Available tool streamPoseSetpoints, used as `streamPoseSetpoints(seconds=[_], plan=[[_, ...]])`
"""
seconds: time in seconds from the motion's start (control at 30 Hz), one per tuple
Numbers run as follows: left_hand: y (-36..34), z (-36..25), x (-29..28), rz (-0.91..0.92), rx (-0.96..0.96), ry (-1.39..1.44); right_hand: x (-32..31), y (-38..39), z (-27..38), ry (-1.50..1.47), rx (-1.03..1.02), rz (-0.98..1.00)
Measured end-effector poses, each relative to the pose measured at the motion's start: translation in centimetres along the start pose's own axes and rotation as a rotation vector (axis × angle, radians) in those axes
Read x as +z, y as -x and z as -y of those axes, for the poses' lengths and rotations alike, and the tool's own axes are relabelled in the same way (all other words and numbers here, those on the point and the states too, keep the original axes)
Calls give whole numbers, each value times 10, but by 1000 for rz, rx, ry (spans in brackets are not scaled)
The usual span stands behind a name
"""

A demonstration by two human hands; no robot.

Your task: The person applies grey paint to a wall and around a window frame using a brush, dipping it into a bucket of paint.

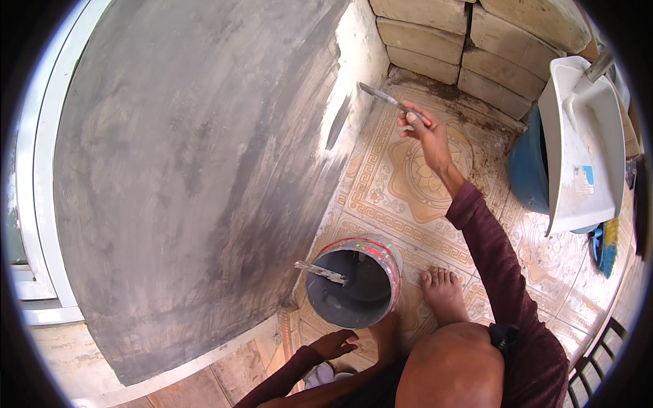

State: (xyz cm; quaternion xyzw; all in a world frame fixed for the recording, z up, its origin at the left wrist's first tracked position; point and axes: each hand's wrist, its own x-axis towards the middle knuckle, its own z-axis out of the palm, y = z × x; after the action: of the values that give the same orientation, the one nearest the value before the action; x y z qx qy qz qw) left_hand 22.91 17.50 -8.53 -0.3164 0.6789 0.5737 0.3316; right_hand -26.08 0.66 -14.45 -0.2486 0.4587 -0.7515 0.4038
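Observation:
My right hand [425, 136] is shut on a paintbrush [381, 96], whose dark bristles are at the edge of an unpainted white patch [354, 37] on a wall [177, 163] coated streakily in dark grey. Below, a paint bucket [391, 272] with a red-speckled rim holds dark grey paint, with a crusted stick [316, 270] lying across its mouth on the left side. My left hand [338, 343] hangs just below the bucket, fingers loosely bent and apart, nothing visible in them.
Stacked pale blocks [425, 37] line the far end. At right are a blue tub [527, 170], a white dustpan [581, 149] and a blue-yellow brush [605, 251]. My bare foot [442, 292] stands on patterned tiles [415, 183]. A white window frame [47, 102] edges the left, a black railing [598, 353] the lower right.

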Motion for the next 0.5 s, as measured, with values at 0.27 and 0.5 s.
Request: streamPoseSetpoints(seconds=[0.27,0.5], plan=[[-4,12,13,32,25,-20,44,103,-48,224,-32,296],[-4,9,2,19,5,-44,13,-2,10,38,-42,53]])
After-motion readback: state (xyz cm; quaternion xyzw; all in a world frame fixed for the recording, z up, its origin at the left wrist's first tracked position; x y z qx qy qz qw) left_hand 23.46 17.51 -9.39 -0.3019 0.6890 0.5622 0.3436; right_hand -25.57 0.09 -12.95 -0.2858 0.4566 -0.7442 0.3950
